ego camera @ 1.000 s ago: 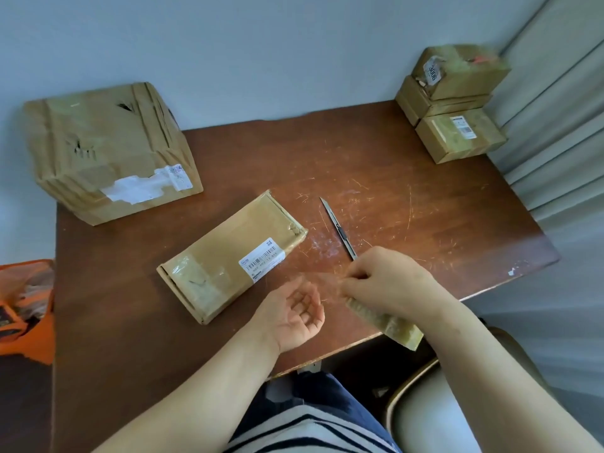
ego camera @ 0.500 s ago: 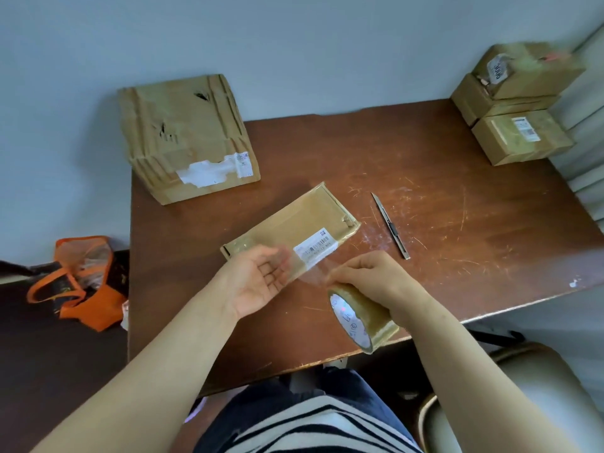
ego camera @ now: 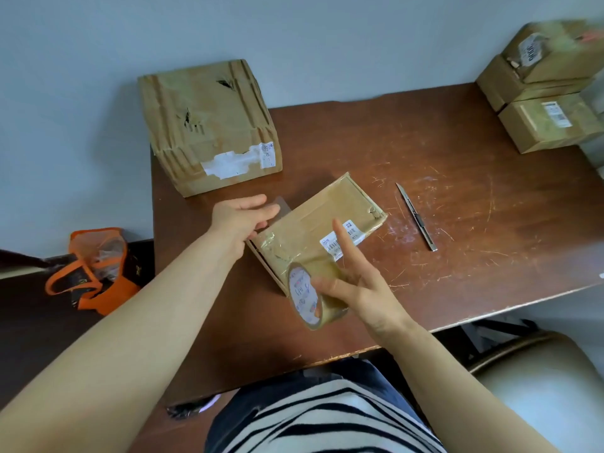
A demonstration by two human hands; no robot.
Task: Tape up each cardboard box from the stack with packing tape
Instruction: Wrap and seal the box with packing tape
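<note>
A flat cardboard box (ego camera: 343, 199) with a white barcode label lies at an angle in the middle of the brown table (ego camera: 474, 243). My left hand (ego camera: 242, 217) is at the box's near-left end and pinches the free end of a clear tape strip (ego camera: 283, 206). The strip runs down over the box's near end to the tape roll (ego camera: 305, 297). My right hand (ego camera: 366, 289) holds the roll on edge just above the box's near corner, thumb on its face and index finger straight up over the label.
A big dented cardboard box (ego camera: 209, 125) stands at the table's back left. A stack of three small boxes (ego camera: 549, 93) fills the back right corner. A utility knife (ego camera: 416, 217) lies right of the flat box. An orange bag (ego camera: 94, 266) is on the floor at left; a chair (ego camera: 539, 387) at lower right.
My left hand has pulled the tape end out to the far left end of the flat box. The right hand has carried the roll over the box's near corner.
</note>
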